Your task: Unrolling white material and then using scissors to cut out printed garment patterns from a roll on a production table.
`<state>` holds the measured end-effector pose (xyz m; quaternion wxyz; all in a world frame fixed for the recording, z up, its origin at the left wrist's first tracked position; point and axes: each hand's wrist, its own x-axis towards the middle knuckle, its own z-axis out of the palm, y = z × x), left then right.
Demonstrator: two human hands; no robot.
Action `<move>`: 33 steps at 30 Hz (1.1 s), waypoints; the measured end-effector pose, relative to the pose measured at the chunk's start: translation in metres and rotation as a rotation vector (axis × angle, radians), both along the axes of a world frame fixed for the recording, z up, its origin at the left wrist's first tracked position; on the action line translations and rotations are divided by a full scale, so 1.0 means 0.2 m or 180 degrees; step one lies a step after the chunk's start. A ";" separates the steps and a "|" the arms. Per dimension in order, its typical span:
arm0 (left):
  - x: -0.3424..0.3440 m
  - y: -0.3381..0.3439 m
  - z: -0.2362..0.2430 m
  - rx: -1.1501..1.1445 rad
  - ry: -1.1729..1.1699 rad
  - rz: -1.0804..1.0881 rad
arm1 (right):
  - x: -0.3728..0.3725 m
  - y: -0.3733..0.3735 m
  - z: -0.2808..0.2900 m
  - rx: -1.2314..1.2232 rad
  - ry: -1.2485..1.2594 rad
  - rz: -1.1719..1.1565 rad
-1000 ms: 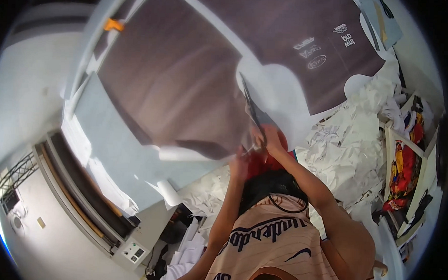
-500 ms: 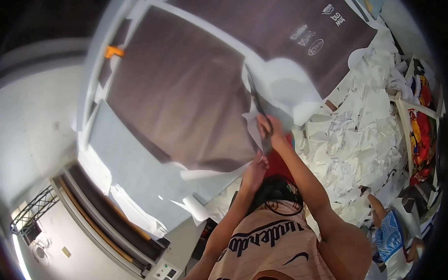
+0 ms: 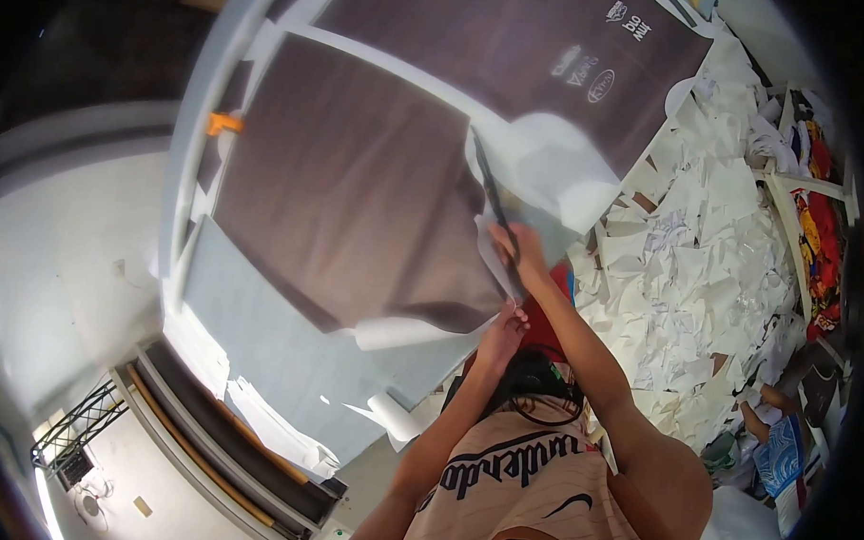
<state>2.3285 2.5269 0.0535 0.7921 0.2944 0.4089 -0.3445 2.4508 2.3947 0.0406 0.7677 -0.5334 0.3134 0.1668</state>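
My right hand (image 3: pixel 520 251) is closed round the handles of long dark scissors (image 3: pixel 493 194). Their blades point away from me along the right edge of a large brown printed sheet (image 3: pixel 349 186) with a white border. At the near right corner, my left hand (image 3: pixel 506 328) pinches the sheet's white edge strip (image 3: pixel 494 258). Beyond the blades lies a second dark printed sheet (image 3: pixel 516 49) with white logos. Its curled white margin (image 3: pixel 559 160) reaches toward the scissors. The blade tips sit at the gap between the two sheets.
The sheets rest on a pale blue-grey table (image 3: pixel 260 293) with an orange clamp (image 3: pixel 225 124) at its left edge. White scraps (image 3: pixel 679 279) pile on the right. Colourful cloth (image 3: pixel 818 245) fills a rack there. A roller machine (image 3: pixel 217 434) stands lower left; another person (image 3: pixel 778 453) is lower right.
The view has shifted slightly, so the table and sheets sit a little lower. The scissors stay along the same edge in my right hand; my left hand keeps its pinch at the corner.
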 end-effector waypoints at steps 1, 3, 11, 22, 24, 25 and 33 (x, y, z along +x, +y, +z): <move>0.01 0.01 0.00 -0.0032 -0.0027 -0.0011 | 0.00 0.01 0.00 0.0036 -0.0039 -0.0054; 0.01 0.02 0.00 -0.0075 -0.0004 0.0015 | 0.02 0.02 0.00 0.0123 -0.0021 -0.0074; 0.08 0.01 0.21 -0.0409 -0.0103 0.0346 | 0.03 -0.15 -0.06 0.0330 -0.0040 -0.0129; 0.08 0.08 0.27 -0.0321 -0.0286 0.0287 | 0.16 0.06 -0.06 0.0256 0.0127 -0.0263; 0.08 0.08 0.26 -0.0336 -0.0348 0.0311 | 0.18 0.13 -0.05 -0.0039 -0.0032 -0.0317; 0.07 0.09 0.26 -0.0322 -0.0343 0.0292 | 0.18 0.16 -0.05 -0.0063 -0.0055 -0.0438; 0.06 0.08 0.20 -0.0292 -0.0277 0.0310 | 0.19 0.13 -0.04 -0.0029 -0.0036 -0.0623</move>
